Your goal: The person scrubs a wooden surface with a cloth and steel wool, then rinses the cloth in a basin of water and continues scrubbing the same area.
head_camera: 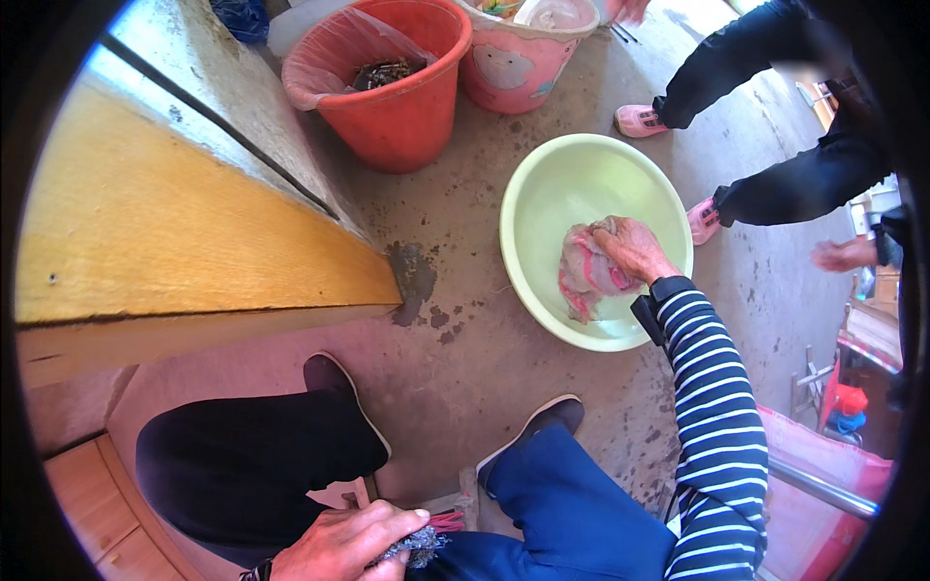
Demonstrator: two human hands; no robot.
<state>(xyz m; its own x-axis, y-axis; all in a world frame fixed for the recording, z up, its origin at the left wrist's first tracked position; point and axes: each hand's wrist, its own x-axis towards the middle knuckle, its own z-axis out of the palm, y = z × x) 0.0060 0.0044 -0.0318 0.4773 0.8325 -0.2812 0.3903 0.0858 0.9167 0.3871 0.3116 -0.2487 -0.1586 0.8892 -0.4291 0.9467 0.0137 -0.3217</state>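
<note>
A pale green plastic basin (563,181) stands on the concrete floor in front of me. Reaching down into it, my right hand (633,248) grips a wet-looking grey cloth with pink stripes (580,279). The cloth hangs bunched against the basin's bottom, and part of it is hidden under my fingers. Close to my lap at the bottom of the view, my left hand (349,541) is closed around a grey fibrous scourer (423,548). Thin red strands (445,521) stick out beside the scourer; what they belong to is covered by the hand.
Behind the basin stand a red bucket (407,123) lined with a plastic bag and a pink patterned bin (508,72). A yellow wooden panel (218,240) juts in from the left. A person in pink shoes (641,120) and dark trousers stands at the right.
</note>
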